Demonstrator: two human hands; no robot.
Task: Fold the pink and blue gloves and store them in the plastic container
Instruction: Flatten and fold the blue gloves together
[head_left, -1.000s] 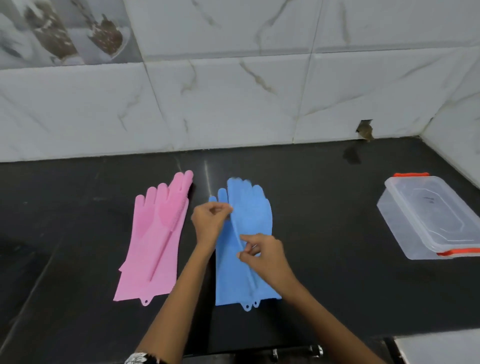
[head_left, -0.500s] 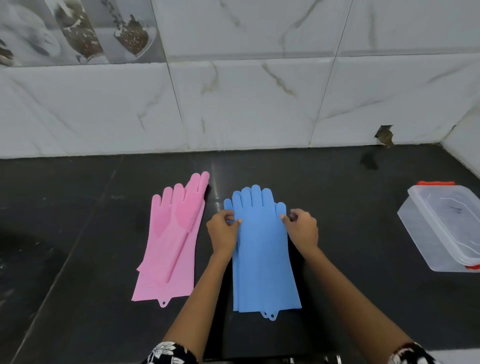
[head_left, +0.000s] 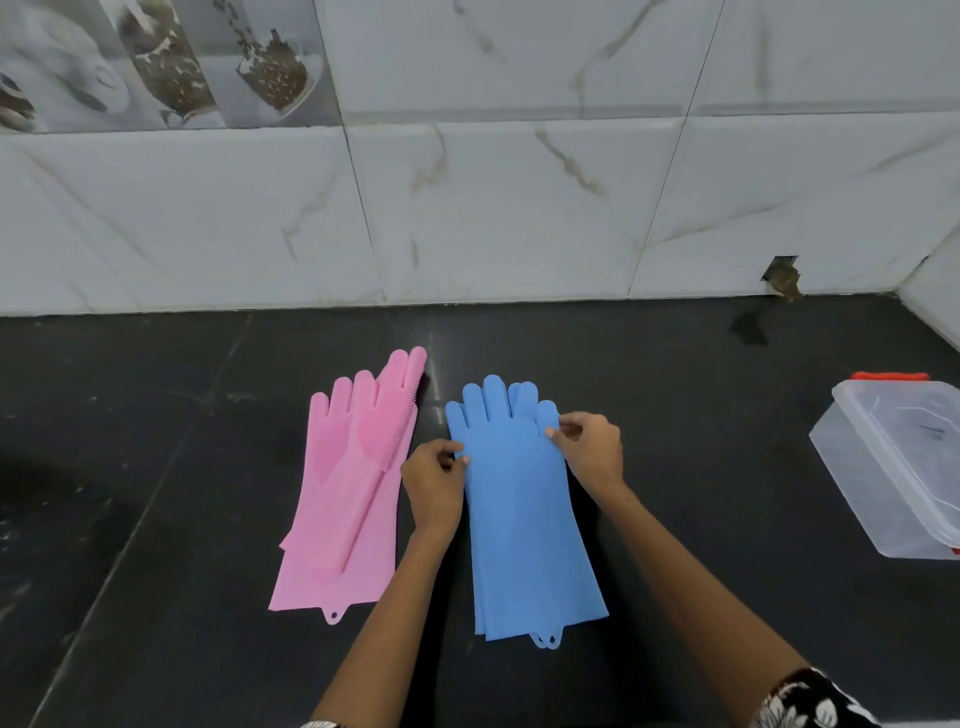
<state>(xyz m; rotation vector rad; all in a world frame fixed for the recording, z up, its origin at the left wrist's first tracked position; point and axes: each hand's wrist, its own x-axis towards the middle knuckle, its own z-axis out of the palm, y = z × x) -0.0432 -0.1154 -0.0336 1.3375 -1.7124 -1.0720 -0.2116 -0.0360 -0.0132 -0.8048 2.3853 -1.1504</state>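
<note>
The blue gloves lie stacked flat on the black counter, fingers pointing to the wall. My left hand pinches their left edge near the thumb. My right hand pinches the right edge by the little finger. Just to the left lie the pink gloves, one folded lengthwise over the other, untouched. The clear plastic container with orange clips stands at the right edge of the view, its lid on.
A white marble-tiled wall runs along the back of the black counter and turns a corner at the far right. A small hole in the tiles sits near that corner.
The blue gloves went from half-folded lengthwise to lying flat and stacked. My right hand moved from their middle up to the right edge near the fingers. The view shifted slightly.
</note>
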